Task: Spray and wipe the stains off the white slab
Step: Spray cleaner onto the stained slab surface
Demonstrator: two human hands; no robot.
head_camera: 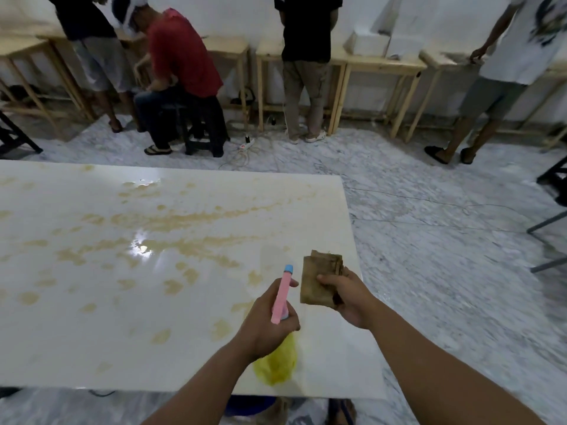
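— Most of the job looked undone, I'd say. Tan stains (171, 220) lay all across the white slab (76, 342), in long smears through the middle and loose blotches toward the near and left edges.

— Was any part clean?

— Only a patch near the right edge, just beyond the hands, seemed free of marks. Whether it had been wiped or was never stained, I could not tell. A wet sheen sat near the middle, but glare and spray looked alike there.

— And the hands?

— The left hand (270, 320) was clenched round a spray bottle (283, 294), its pink trigger head and blue nozzle aimed away over the slab, its yellow body showing below the fist. The right hand (346, 297) gripped a folded brown cloth (319, 279), held up off the surface just right of the bottle, above the slab's near right part.

— So, spraying or wiping?

— My guess was spraying first: the cloth touched nothing, and the nozzle faced the stained stretch. Nearly the whole slab would need wetting and wiping after that.

— Anything in the way?

— No. Several other people (184, 56) stood or sat at wooden benches (380, 64) by the far wall, well apart across the marble floor (445, 225).
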